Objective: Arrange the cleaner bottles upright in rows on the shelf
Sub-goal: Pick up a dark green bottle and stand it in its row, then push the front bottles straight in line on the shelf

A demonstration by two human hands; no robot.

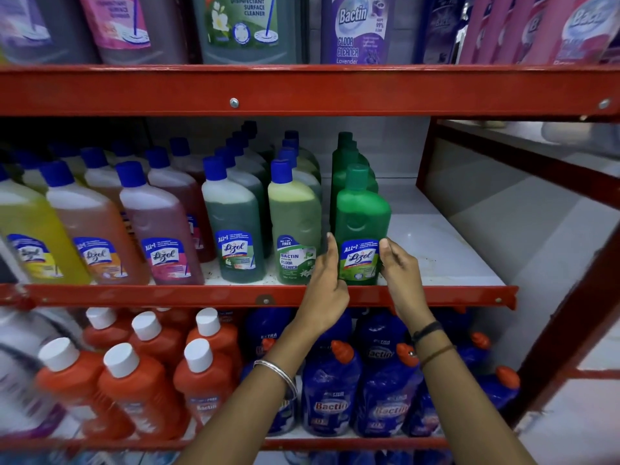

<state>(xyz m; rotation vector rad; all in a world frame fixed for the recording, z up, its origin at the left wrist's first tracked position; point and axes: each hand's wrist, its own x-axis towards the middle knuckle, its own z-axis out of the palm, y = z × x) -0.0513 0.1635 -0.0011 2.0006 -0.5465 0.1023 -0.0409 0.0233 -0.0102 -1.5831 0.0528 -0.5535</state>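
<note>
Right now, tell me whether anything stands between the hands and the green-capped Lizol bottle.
Nothing visible does. The left hand and right hand already flank the green Lizol bottle at its label, upright at the front shelf edge.

Middle shelf [436, 260], white board in red frame: rows of cleaner bottles [161, 226] stood upright, left to centre; right portion bare.
</note>
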